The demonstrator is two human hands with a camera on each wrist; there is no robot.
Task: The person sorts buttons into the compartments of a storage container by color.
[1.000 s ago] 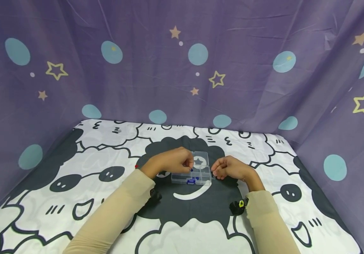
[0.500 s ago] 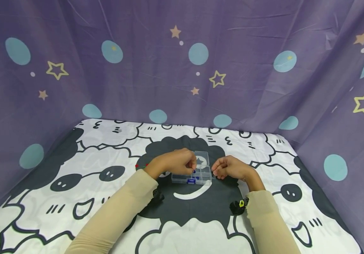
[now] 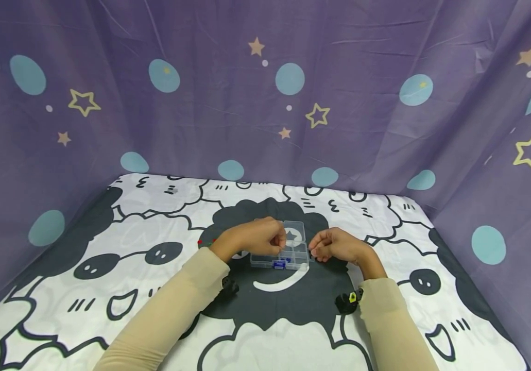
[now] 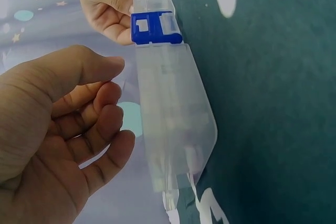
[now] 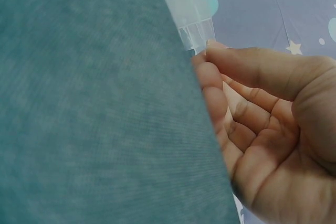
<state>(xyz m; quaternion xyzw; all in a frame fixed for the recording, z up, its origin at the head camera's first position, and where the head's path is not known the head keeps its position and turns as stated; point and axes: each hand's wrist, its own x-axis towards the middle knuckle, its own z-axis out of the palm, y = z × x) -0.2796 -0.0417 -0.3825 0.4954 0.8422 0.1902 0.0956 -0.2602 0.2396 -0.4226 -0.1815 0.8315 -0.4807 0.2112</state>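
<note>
Red bits: couple of tiny red things out on the left of the patterned cloth, near your left forearm. Too small to tell what they are, so I'd just keep that sleeve from dragging over them.
Left hand: your left hand is over the left part of the box, fingertips around the middle. Grip's narrow, fingers curled, thumb tip close to the index. I can't see anything between them, but can't tell for sure there's nothing tiny tucked in there.
Left tip: imo work low over the compartments and part the fingers gently, since a small bit could bounce or stick to your skin.
Clear box: the clear box sits on the cloth between your hands, its lid folded back on the far side.
Blue latch: the latch is on the near side, facing you. Don't snag it with your knuckles.
Blue piece: a little blue piece shows inside, just behind the latch. Mind your fingertips around that one.
Right hand: your right hand is at the right end, grip pinching what looks like clear plastic there. Light, steady pressure should do; squeeze hard and that light box could tip.
</note>
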